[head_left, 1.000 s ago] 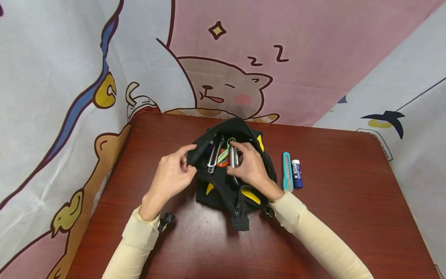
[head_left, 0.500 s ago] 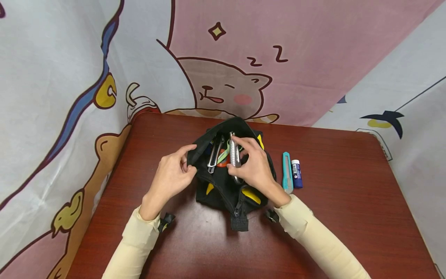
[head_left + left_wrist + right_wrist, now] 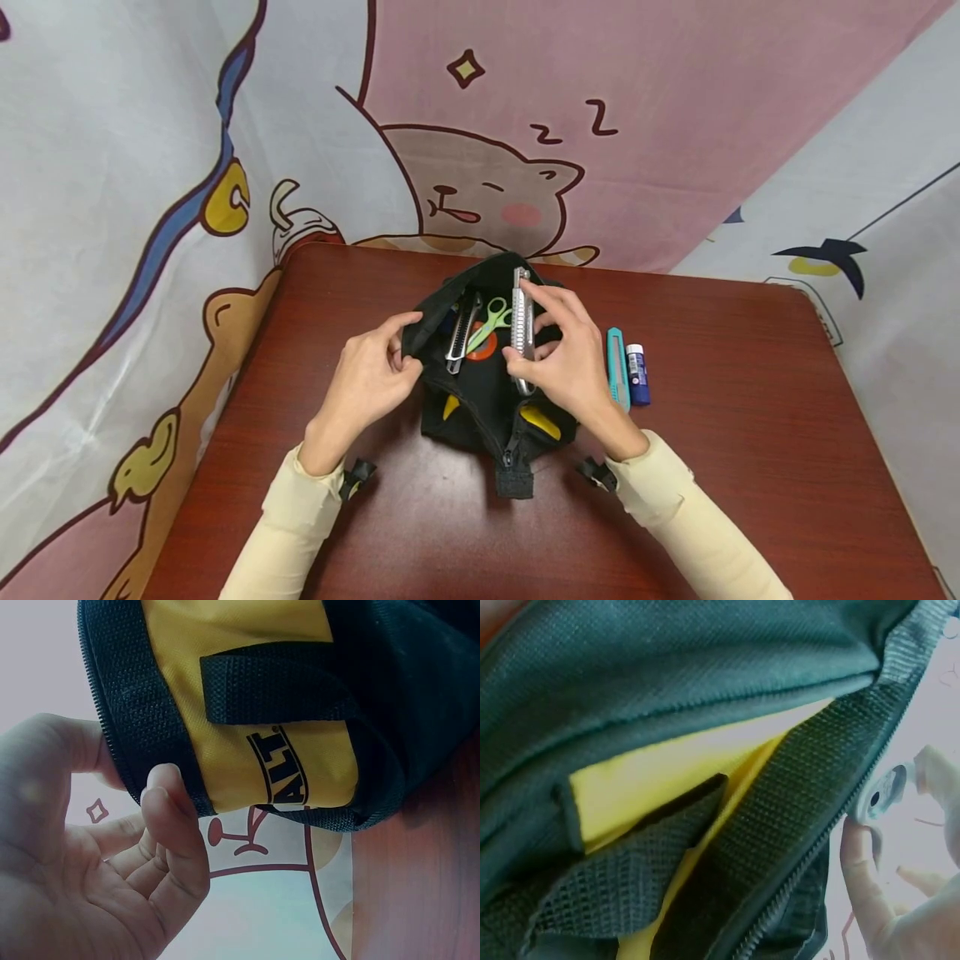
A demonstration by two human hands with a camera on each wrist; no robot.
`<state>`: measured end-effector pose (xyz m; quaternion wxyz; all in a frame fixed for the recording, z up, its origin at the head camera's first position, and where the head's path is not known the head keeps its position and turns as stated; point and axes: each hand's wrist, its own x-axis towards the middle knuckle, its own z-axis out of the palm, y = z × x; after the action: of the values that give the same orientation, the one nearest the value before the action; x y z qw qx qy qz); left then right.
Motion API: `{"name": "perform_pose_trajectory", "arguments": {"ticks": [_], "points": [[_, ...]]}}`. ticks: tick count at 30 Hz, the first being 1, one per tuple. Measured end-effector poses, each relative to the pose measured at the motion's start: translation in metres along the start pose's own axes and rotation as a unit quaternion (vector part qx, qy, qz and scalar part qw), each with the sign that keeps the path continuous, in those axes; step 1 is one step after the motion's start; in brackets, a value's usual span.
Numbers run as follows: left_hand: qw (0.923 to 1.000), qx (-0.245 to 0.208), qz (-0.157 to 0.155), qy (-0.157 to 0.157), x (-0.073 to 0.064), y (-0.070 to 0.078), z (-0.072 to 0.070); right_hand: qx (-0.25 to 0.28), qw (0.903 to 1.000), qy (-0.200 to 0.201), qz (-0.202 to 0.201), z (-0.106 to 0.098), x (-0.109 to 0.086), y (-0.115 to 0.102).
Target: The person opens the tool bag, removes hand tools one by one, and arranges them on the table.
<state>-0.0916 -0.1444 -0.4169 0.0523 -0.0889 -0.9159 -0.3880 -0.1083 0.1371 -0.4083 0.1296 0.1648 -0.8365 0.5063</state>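
Observation:
In the head view a black tool bag with yellow panels stands unzipped on the table. My left hand pinches its left rim between thumb and fingers; the left wrist view shows the zipper edge in that grip. My right hand holds a silver utility knife lengthwise between thumb and fingertips, over the bag's opening. Inside the bag lie a black-and-silver snap-off knife, light green scissors and a round orange thing. In the right wrist view the knife's end shows beyond the zipper.
Right of the bag, a teal box cutter and a blue-and-white glue stick lie side by side on the reddish-brown table. A cartoon-printed cloth hangs behind the table's far edge.
My right hand has raised the silver utility knife from inside the bag and moved it up and to the right, uncovering the scissors. The left hand keeps its grip on the rim.

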Motion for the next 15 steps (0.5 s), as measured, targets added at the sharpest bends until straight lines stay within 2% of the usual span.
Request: {"name": "perform_pose_trajectory", "arguments": {"ticks": [7, 12, 15], "points": [[1.0000, 0.001, 0.003, 0.002, 0.000, 0.000, 0.000, 0.036, 0.9985, 0.037, -0.021, -0.008, -0.008, 0.002], [1.0000, 0.000, 0.002, 0.000, 0.000, 0.000, 0.000, 0.095, 0.9926, 0.069, -0.031, -0.016, -0.013, -0.001], [1.0000, 0.000, 0.002, -0.002, 0.000, 0.001, 0.000, 0.105, 0.9898, 0.091, -0.033, -0.024, -0.016, -0.002]]}}
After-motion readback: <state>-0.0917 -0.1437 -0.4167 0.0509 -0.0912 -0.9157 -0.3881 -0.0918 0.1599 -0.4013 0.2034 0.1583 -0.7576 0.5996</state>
